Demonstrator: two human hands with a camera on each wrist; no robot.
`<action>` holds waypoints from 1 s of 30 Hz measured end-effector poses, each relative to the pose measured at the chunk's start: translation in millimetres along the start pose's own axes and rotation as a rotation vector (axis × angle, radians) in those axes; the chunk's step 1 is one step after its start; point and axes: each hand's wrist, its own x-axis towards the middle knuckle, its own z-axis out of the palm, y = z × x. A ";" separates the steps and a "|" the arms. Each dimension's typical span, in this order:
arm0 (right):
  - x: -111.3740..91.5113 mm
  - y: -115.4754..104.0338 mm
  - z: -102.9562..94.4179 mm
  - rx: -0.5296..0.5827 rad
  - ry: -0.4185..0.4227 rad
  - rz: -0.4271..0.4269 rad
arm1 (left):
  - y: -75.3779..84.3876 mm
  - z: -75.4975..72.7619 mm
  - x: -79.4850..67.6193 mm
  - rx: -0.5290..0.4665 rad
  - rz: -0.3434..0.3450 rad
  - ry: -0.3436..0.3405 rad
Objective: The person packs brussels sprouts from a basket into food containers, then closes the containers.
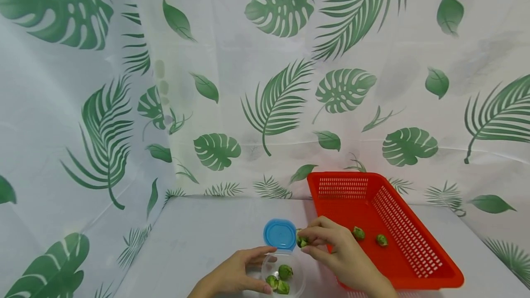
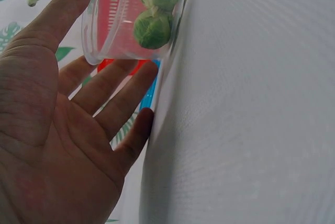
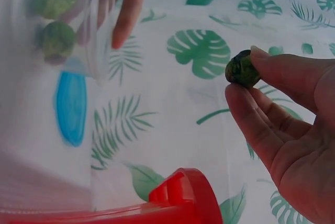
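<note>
Head view, lower centre: left hand [image 1: 238, 270], fingers loosely open, seemingly steadies the clear cup [image 1: 299, 271] while right hand [image 1: 337, 247] pinches one sprout [image 1: 302, 241].

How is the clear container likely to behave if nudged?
The clear container is probably light, since its see-through wall looks thin, so it may slide across the white tabletop. The three rounded Brussels sprouts inside would likely roll about. With the left hand placed at its side, tipping that way seems less likely.
</note>
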 end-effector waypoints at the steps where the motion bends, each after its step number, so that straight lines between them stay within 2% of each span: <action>1: 0.3 0.1 0.8 0.000 -0.016 0.008 | -0.2 -0.1 -0.1 0.001 0.001 0.000; 8: 1.8 1.3 6.0 0.025 -0.122 0.021 | 0.8 -0.1 0.9 0.001 0.012 -0.007; 15: 3.8 6.1 16.1 -0.062 -0.187 -0.001 | 2.9 -0.9 -0.7 0.013 0.033 -0.004; 22: 5.6 8.5 20.2 -0.095 -0.263 0.097 | 4.7 -1.1 -1.8 0.012 0.042 -0.009; 30: 4.9 11.0 25.1 -0.092 -0.303 0.126 | 5.1 -0.9 -2.0 0.006 0.030 -0.008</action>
